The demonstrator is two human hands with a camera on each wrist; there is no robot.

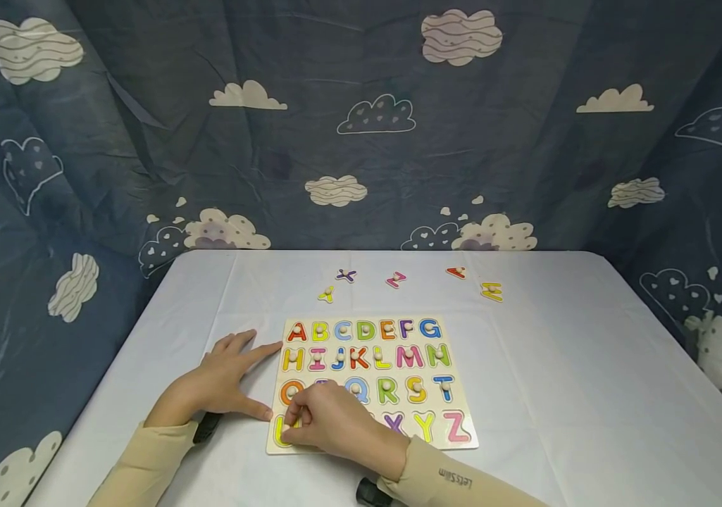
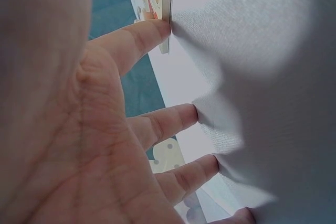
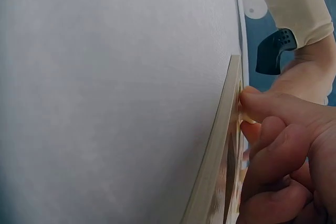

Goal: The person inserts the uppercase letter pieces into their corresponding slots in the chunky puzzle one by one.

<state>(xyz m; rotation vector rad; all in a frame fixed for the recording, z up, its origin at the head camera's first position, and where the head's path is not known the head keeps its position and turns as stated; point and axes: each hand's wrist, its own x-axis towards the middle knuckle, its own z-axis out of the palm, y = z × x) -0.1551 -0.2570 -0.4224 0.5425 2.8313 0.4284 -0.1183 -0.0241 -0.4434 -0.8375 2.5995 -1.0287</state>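
A wooden alphabet puzzle board lies on the table, with colourful letters in rows, many bearing small knobs. My right hand pinches at the yellow letter U in the bottom left corner, thumb and fingertips together. Its fingers hide the letters beside the U, and the knob cannot be seen. In the right wrist view, the thumb touches the board's face close to its edge. My left hand is spread at the board's left side, index finger and thumb against the edge, other fingertips on the cloth.
Loose letters lie behind the board: a purple X, a yellow Y, a pink Z, a small red-orange letter and a yellow W. White cloth covers the table. A dark cloud-print curtain hangs behind.
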